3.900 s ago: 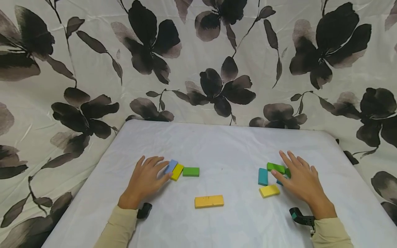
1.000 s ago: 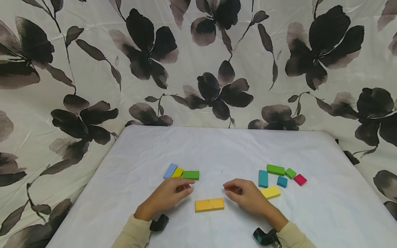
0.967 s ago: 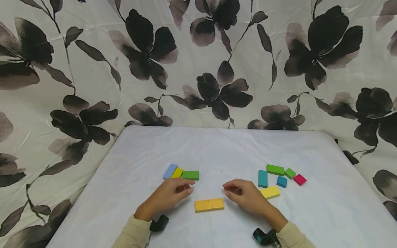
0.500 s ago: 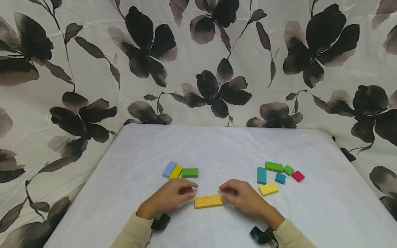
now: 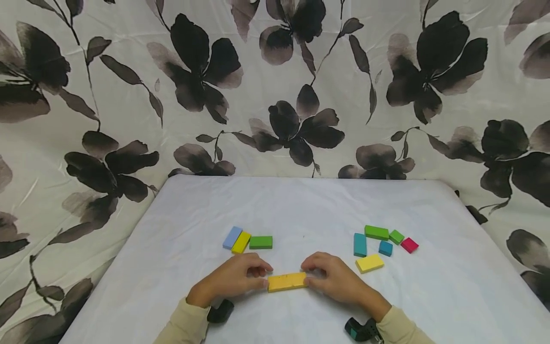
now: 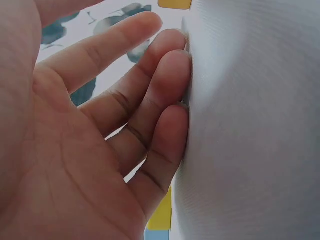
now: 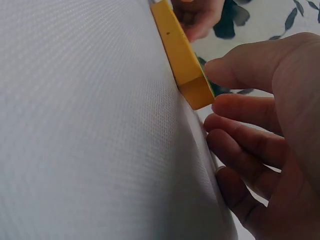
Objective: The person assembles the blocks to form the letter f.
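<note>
A yellow-orange wooden block [image 5: 286,282] lies flat on the white-covered table between the two hands. At its left end is my left hand [image 5: 234,282], the thumb tip close to the block and the fingers loosely bent. In the left wrist view, the fingertips [image 6: 172,75] rest against the cloth, and only an edge of the yellow-orange block [image 6: 175,4] shows. My right hand [image 5: 337,282] is at the other end, thumb and index finger beside the block's corner. From the right wrist view, the thumb [image 7: 235,67] is at the block's edge without a clear grip.
Beyond the left hand lie a light-blue block [image 5: 232,237], a yellow block [image 5: 241,242] and a green block [image 5: 260,242]. On the right are a teal block [image 5: 360,244], green block [image 5: 376,232], small green block [image 5: 396,236], blue block [image 5: 385,248], red block [image 5: 409,245] and yellow block [image 5: 369,263].
Both hands have come in from the outer block groups to the ends of the yellow-orange block, and lowered toward it. The blocks stay in place on the table; the head view shifts slightly.
</note>
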A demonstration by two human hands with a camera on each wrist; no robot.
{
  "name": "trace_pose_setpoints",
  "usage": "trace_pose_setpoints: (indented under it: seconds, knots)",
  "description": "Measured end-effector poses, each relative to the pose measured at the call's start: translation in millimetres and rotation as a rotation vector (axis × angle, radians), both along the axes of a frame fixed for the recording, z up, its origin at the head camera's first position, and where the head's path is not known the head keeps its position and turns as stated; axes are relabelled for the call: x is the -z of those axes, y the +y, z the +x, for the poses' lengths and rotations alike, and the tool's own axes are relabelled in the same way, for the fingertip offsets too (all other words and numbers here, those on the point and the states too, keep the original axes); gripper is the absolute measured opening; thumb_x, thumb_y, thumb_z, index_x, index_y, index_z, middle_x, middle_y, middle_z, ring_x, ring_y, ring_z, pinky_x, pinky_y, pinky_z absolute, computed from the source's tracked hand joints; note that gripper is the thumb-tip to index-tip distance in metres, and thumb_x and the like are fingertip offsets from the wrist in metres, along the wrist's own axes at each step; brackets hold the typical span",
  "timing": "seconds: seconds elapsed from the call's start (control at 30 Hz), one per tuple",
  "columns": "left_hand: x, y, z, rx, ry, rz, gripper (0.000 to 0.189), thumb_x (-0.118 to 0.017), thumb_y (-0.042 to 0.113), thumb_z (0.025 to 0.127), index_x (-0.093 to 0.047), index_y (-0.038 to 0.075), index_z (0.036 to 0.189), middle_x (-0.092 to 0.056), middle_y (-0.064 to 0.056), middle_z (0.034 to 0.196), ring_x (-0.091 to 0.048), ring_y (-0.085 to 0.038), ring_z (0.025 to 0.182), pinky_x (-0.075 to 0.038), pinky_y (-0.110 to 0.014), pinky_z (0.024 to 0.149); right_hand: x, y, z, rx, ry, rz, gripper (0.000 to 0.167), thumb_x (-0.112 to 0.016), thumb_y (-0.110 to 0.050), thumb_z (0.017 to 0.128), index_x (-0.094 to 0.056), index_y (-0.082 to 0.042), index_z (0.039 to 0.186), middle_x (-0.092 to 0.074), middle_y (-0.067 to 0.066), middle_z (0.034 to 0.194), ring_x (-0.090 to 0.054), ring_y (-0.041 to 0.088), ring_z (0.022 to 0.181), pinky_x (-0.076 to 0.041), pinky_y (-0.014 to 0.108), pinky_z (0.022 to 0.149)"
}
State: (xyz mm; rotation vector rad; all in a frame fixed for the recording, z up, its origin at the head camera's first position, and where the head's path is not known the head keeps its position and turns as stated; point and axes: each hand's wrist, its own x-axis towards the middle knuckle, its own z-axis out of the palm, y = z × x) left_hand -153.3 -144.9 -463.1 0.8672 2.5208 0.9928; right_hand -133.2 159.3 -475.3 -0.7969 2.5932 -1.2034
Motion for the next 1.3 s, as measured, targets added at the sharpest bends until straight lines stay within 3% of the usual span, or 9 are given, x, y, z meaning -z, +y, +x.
trace_pose_setpoints:
  seconds: [0.23, 0.63, 1.3]
  knots:
    - [4.2, 0.4, 5.7, -0.013, -0.038, -0.005, 0.04, -0.081, 0.043, 0.083, -0.074, 0.021, 0.115, -0.063, 0.013, 0.092, -0.058, -0.006, 0.086, -0.05, -0.026, 0.079, 6.0, -0.3, 3.4, -0.007, 0.01, 0.017, 0.02, -0.072, -0.029, 0.094, -0.073, -0.021, 0.112, -0.062, -0.015, 0.116, -0.058, 0.008, 0.11, -0.049, 0.036, 0.097]
    - [1.7, 3.1, 0.1, 0.018, 0.069, -0.095, 0.035, -0.082, 0.042, 0.081, -0.075, 0.028, 0.113, -0.058, 0.018, 0.088, -0.054, -0.003, 0.081, -0.047, -0.024, 0.075, 0.2, -1.3, -0.4, 0.003, 0.066, 0.029, 0.015, -0.073, -0.027, 0.093, -0.072, -0.023, 0.108, -0.061, -0.014, 0.118, -0.056, 0.008, 0.113, -0.048, 0.038, 0.098]
    - [5.9, 7.5, 2.6, 0.002, 0.128, -0.079, 0.028, -0.077, 0.029, 0.089, -0.07, 0.022, 0.116, -0.057, 0.018, 0.087, -0.054, -0.002, 0.08, -0.049, -0.024, 0.075, 5.3, -1.3, 3.3, 0.039, 0.07, 0.017, 0.013, -0.075, -0.033, 0.092, -0.066, -0.031, 0.102, -0.059, -0.021, 0.101, -0.057, 0.005, 0.099, -0.05, 0.035, 0.09]
